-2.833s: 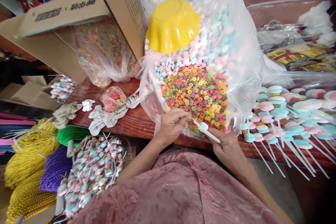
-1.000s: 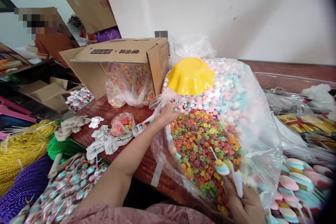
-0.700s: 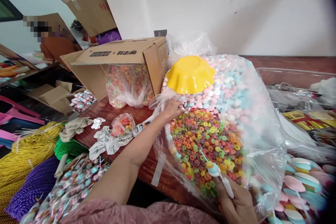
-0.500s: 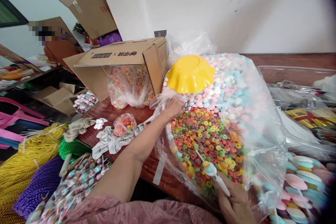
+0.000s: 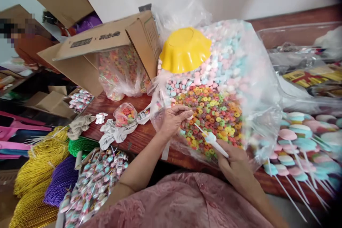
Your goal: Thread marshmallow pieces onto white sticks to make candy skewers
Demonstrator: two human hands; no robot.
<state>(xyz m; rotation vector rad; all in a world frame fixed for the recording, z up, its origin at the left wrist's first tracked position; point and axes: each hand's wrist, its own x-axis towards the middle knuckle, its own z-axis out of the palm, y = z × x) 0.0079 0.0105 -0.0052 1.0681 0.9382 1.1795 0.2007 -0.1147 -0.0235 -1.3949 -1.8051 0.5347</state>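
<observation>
A big clear plastic bag (image 5: 262,89) lies open on the wooden table, full of coloured ring candies (image 5: 211,110) in front and pastel pink, blue and white candies (image 5: 224,60) behind. An upturned yellow bowl (image 5: 185,50) rests on the pastel ones. My right hand (image 5: 236,164) grips a white stick (image 5: 213,140) with a blue and white sweet on it, its tip pointing up left. My left hand (image 5: 175,119) is pinched on a small pale candy right at that tip, over the ring candies.
An open cardboard box (image 5: 107,48) with a bag of ring candies stands left of the big bag. Finished lollipops on sticks (image 5: 296,139) lie at right. A small candy bag (image 5: 124,114), white cloths, coils of coloured cord (image 5: 40,171) and a bag of wrapped lollipops (image 5: 96,181) sit at left.
My left hand has come back from the pastel candies near the bowl to the tip of the stick. My view has tilted downward. The right hand still holds the stick.
</observation>
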